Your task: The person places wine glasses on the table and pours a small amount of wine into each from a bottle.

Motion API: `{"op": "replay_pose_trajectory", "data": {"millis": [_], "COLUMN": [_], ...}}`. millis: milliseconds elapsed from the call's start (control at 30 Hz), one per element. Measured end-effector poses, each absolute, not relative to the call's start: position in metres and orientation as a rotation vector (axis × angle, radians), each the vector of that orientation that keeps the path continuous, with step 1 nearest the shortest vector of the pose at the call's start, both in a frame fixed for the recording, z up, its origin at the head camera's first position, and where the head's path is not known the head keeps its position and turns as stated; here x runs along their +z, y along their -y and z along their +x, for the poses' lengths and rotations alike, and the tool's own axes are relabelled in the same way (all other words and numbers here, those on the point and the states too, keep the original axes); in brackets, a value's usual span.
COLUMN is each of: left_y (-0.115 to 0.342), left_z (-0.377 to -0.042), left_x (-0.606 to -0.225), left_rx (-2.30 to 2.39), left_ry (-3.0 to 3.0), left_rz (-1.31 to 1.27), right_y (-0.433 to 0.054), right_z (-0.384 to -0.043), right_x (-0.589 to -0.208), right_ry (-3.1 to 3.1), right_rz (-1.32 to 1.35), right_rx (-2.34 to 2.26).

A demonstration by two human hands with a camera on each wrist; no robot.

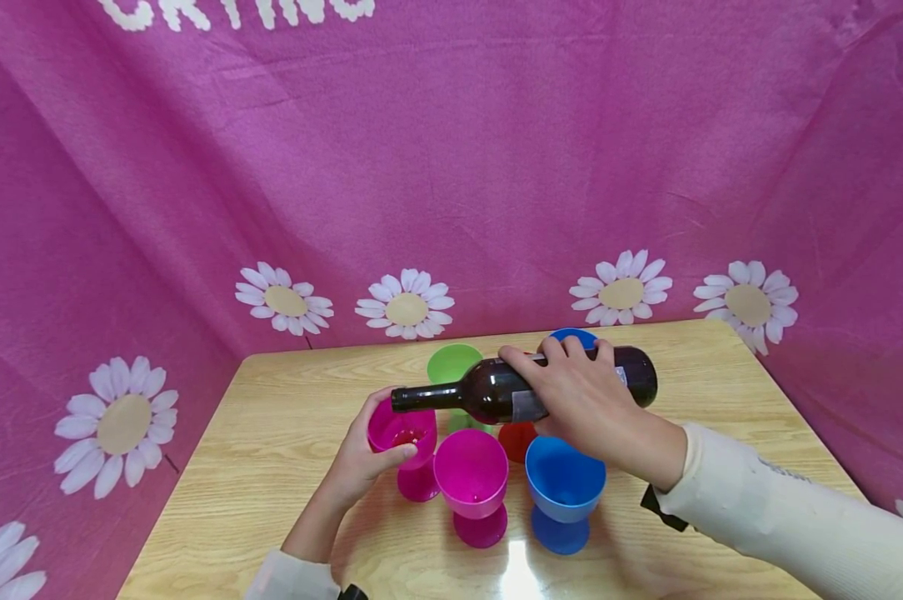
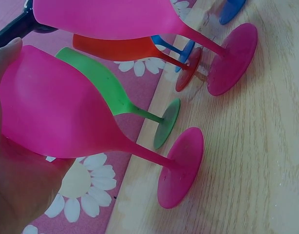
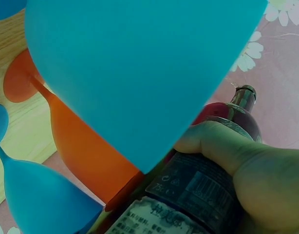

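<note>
My left hand (image 1: 356,465) holds the bowl of a magenta wine goblet (image 1: 420,454), thumb in front and fingers around the far side. A little red liquid (image 1: 409,437) shows inside it. In the left wrist view the foot of this goblet (image 2: 181,168) is at the tabletop. From above, my right hand (image 1: 582,404) grips a dark wine bottle (image 1: 489,392) around its labelled body. The bottle lies almost level, its neck pointing left and its mouth over the held goblet. In the right wrist view, the back label (image 3: 188,190) shows below the thumb.
Beside the held goblet stand a second magenta goblet (image 1: 472,479) and a blue goblet (image 1: 566,475). Behind are a green goblet (image 1: 450,363), a red goblet (image 1: 516,443) and another blue one (image 1: 575,337), partly hidden by bottle and hand. A pink flowered cloth (image 1: 496,208) surrounds the wooden table (image 1: 286,417).
</note>
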State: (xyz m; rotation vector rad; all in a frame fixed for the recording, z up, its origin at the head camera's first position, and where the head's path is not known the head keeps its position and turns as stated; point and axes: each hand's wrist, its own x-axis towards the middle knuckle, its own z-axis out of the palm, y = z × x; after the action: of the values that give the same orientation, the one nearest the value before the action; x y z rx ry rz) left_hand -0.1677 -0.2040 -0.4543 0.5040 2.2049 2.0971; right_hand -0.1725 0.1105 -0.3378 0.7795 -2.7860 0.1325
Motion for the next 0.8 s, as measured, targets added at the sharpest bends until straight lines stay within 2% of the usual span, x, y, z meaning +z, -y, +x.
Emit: {"op": "replay_pose_trajectory", "data": {"millis": [800], "left_y": [0.2038], "left_z": [-0.1682], "left_x": [-0.4537], "left_rx": [2.131], "left_ry": [-2.163], "left_rz": [0.569], "right_y": [-0.1084], "right_z": [-0.1718], "right_x": [-0.3363], "right_ry": [2.806], "right_rz": [0.761], "right_rx": [0.122]}}
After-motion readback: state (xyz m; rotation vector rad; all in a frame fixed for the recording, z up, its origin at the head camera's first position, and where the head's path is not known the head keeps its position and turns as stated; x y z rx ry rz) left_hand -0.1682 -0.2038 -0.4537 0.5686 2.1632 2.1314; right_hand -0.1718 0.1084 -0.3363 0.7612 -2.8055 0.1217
